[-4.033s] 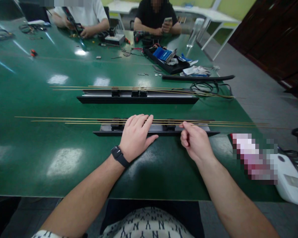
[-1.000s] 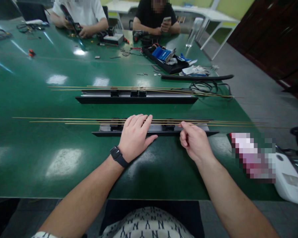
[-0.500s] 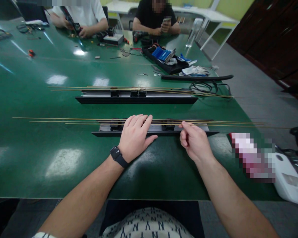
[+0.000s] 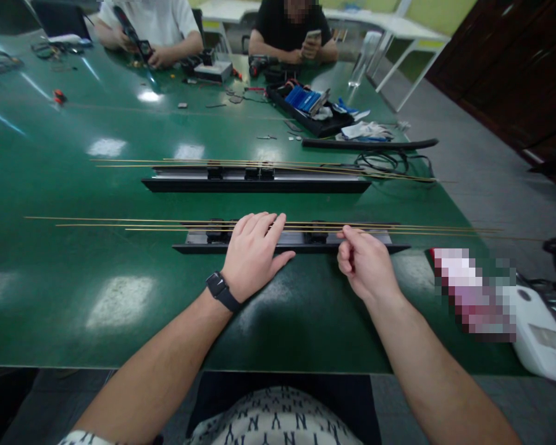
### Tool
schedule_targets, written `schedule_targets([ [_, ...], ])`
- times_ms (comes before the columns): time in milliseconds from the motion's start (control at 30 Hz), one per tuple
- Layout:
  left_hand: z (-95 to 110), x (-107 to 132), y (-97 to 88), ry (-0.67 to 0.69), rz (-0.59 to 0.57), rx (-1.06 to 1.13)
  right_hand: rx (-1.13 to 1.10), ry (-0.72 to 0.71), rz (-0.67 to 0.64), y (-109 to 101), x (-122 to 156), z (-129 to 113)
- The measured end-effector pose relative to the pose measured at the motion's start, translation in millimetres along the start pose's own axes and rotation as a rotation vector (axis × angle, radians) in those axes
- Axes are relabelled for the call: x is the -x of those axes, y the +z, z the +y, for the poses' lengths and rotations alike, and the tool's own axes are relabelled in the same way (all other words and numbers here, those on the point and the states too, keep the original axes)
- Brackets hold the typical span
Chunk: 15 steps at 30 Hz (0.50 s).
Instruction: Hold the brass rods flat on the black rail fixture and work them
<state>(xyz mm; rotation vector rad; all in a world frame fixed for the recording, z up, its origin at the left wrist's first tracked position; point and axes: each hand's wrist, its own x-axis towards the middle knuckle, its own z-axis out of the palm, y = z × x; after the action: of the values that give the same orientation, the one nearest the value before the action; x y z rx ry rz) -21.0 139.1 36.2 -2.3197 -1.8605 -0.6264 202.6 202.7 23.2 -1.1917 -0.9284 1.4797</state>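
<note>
Head view, looking down a green desk (image 4: 120,296): two bare forearms reach away from the body, a black watch (image 4: 222,290) on the left wrist. The left hand (image 4: 254,253) lies palm down and open, fingers together and stretched flat across a black rail (image 4: 315,246) and the three thin brass rods (image 4: 120,225) that run over it. The right hand (image 4: 364,266), just beside it to the right, is curled nearly closed, thumb and forefinger pinched on the nearest rod where it crosses the rail. Rail and rods lie crosswise in front of both hands, long axis left to right, the rods reaching well past the rail at either end; the rods' left tips are staggered and lie far out from the left hand. A white device (image 4: 537,340) sits at the right edge. Farther off, a second rail (image 4: 259,184) with its own rods lies parallel, a coiled cable (image 4: 384,162) near its right end. Beyond are a black tray (image 4: 306,105) of blue parts and, at the far end, two seated people (image 4: 291,31), one holding a phone.
</note>
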Motion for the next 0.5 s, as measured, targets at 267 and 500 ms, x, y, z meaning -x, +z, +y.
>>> schedule_targets([
  [267,0.1,-0.2,-0.3,-0.002,0.004,0.007,0.004,0.015,0.003,2.2,1.5,-2.3],
  [500,0.8,-0.3,-0.8,0.002,0.005,0.001,0.013,0.026,-0.015,2.0,2.7,-4.2],
])
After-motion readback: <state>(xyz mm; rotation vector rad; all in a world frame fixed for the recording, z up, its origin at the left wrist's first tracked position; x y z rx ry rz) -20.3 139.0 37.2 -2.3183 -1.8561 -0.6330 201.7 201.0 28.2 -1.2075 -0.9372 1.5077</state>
